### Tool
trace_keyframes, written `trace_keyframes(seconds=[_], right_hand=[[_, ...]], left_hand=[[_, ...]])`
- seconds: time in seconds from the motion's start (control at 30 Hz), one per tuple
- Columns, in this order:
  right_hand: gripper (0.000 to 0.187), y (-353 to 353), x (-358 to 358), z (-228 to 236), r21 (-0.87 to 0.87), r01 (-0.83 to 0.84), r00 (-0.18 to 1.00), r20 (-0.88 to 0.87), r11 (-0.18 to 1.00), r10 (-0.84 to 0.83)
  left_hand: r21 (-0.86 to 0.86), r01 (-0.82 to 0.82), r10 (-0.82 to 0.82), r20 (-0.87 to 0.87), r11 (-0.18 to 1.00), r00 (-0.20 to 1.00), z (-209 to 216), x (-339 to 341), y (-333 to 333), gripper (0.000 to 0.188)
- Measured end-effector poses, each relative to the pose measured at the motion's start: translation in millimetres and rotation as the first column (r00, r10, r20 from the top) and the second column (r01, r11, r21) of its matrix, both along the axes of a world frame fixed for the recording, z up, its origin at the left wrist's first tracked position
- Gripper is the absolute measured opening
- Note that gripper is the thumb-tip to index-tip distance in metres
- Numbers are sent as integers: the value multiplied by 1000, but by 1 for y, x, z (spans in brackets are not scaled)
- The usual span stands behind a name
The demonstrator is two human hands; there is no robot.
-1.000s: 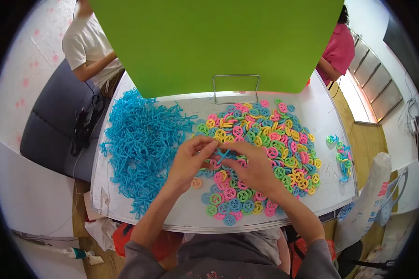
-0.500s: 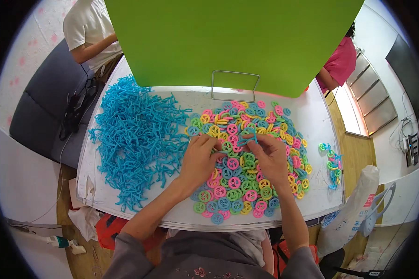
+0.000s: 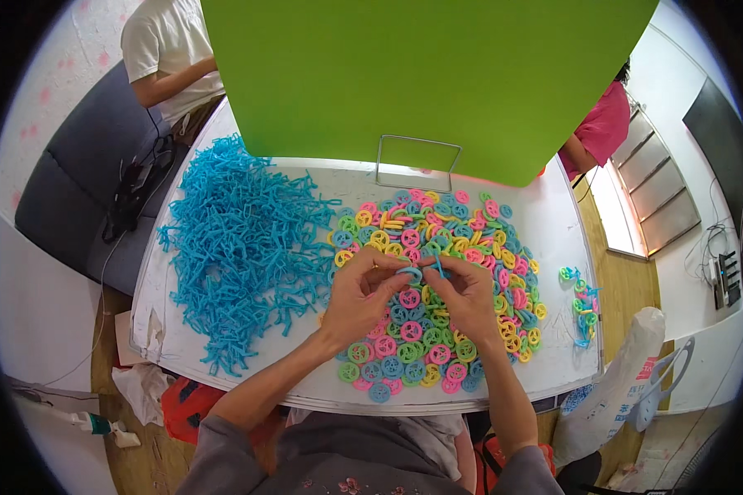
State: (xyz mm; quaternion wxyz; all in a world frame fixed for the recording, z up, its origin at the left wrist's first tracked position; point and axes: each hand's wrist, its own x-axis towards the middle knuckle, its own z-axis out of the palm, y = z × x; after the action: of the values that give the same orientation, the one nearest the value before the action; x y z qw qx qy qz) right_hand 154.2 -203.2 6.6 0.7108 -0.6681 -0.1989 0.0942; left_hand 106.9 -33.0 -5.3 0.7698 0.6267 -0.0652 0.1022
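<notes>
Between the thumb and fingers of my left hand [image 3: 359, 301] is a small blue plastic wheel [image 3: 409, 273]. My right hand [image 3: 469, 299] pinches a thin blue plastic stick piece [image 3: 439, 266], its upper end poking out above the thumb. The fingertips of both hands meet, and whether wheel and stick piece are joined is hidden. Both hands are over a spread heap of spoked toy wheels [image 3: 409, 332] in pink, green, yellow and blue. To the left of my left hand rises a large tangled pile of blue stick pieces [image 3: 247, 256].
At the table's right edge lies a small group of wheels with blue pieces attached [image 3: 584, 304]. A green panel [image 3: 429, 82] stands across the back, with a wire stand [image 3: 419, 163] before it. People sit beyond on both sides. A white sack [image 3: 610, 396] leans at the right.
My left hand has come up from the wheel heap and now has a blue wheel in its fingers. My right hand has lowered slightly and drawn closer to it, still pinching the stick piece.
</notes>
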Motion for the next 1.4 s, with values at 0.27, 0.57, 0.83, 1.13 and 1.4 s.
trace_keyframes(seconds=[0.27,0.57,0.83,1.13,1.4], right_hand=[[18,-1,2,-6,-71,-6,999,36,997,8],[23,3,-4,-3,-75,-16,995,-95,997,9],[23,8,-6,-2,-65,16,987,-160,998,-26],[17,13,-8,-1,-100,58,970,-232,993,-80],[19,12,-12,1,-281,187,954,280,941,-106]], left_hand=[[-176,7,-32,-137,984,990,1,2,4,14],[31,-66,65,26,997,998,-5,2,7,14],[-90,-38,18,-213,995,977,7,0,10,13],[-12,-125,125,-22,992,992,-5,-1,1,16],[-49,-86,81,-84,995,993,3,-2,5,17]])
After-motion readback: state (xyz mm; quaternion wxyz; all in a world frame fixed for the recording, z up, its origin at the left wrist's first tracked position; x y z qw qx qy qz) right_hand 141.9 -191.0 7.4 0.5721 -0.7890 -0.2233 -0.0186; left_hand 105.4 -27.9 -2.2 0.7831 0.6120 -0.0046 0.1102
